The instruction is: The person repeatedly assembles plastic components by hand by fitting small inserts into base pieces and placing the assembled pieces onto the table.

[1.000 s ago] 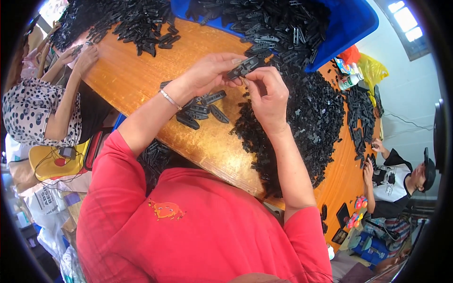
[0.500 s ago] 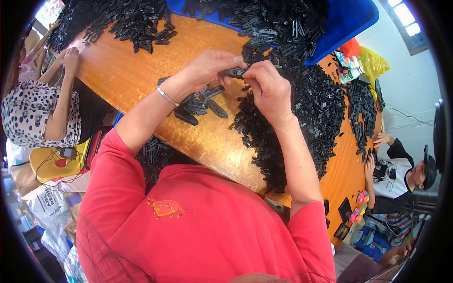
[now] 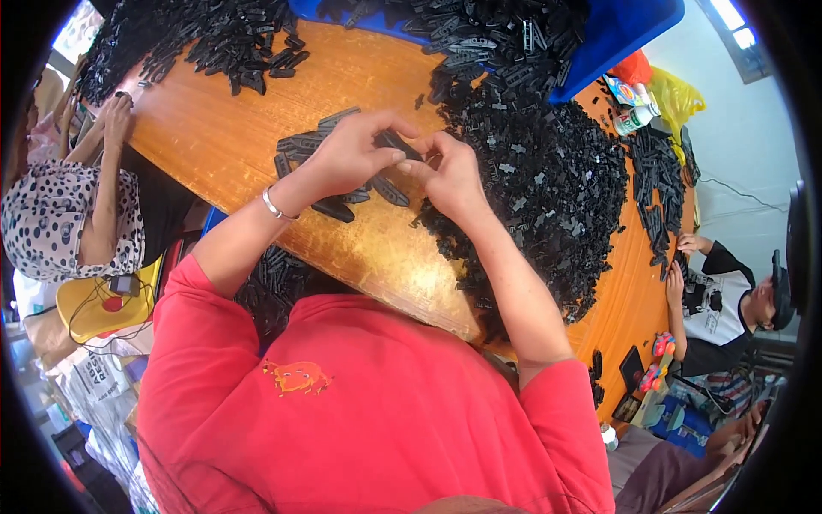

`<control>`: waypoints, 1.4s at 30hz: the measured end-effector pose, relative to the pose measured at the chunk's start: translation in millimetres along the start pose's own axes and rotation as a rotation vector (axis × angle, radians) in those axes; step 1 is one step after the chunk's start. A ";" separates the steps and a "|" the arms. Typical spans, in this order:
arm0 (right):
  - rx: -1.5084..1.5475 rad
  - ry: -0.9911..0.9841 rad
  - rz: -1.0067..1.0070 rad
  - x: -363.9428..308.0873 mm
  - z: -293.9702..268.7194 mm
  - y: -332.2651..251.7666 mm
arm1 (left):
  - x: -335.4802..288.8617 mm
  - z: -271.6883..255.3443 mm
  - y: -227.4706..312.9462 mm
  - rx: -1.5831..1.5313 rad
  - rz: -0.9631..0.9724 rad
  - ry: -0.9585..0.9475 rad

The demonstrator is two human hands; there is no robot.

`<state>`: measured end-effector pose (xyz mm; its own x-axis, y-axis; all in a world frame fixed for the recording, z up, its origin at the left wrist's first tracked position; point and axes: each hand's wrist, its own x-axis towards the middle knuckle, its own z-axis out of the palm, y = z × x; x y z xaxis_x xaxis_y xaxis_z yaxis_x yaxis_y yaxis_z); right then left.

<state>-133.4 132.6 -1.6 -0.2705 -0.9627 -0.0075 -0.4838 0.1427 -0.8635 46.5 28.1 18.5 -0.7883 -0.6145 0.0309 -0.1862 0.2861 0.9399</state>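
Note:
Both my hands meet above the wooden table [image 3: 342, 248]. Between them is a long black plastic piece [image 3: 400, 146], partly hidden by the fingers. My left hand [image 3: 355, 154] is closed around it, index finger arched over and thumb below. My right hand [image 3: 452, 176] is closed at the piece's other end, its thumb tip close to the left thumb. Under and beside my left hand lie several similar long black pieces [image 3: 390, 191]. To the right of my right hand spreads a big pile of small black plastic bits [image 3: 548, 188], some cross-shaped.
A blue bin [image 3: 629, 47] heaped with long black pieces stands at the far side. More black pieces [image 3: 248, 51] lie at the far left. A white bottle [image 3: 634, 120] and yellow bag [image 3: 678, 94] sit at right. One person [image 3: 73, 210] works at left, another [image 3: 719, 300] at right.
My hands have come lower and a little left, with the black piece turned and more covered by fingers. The right thumb has moved up close to the left thumb.

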 end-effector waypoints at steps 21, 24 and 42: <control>-0.955 0.150 -0.366 133.3 24.0 47.5 | 28.2 -82.7 -2.6 0.414 -0.098 0.045; -0.929 0.155 -0.346 114.7 29.0 36.3 | 80.3 -69.8 -19.3 0.476 0.051 0.100; -0.551 -0.144 -0.166 44.2 -0.8 20.1 | 175.0 -1.7 -57.0 0.991 0.562 0.012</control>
<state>-155.7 93.1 -18.9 -0.0566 -0.9984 0.0036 -0.8815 0.0483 -0.4697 -79.8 -97.0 -29.0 -0.9018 -0.2213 0.3713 -0.1941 0.9748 0.1096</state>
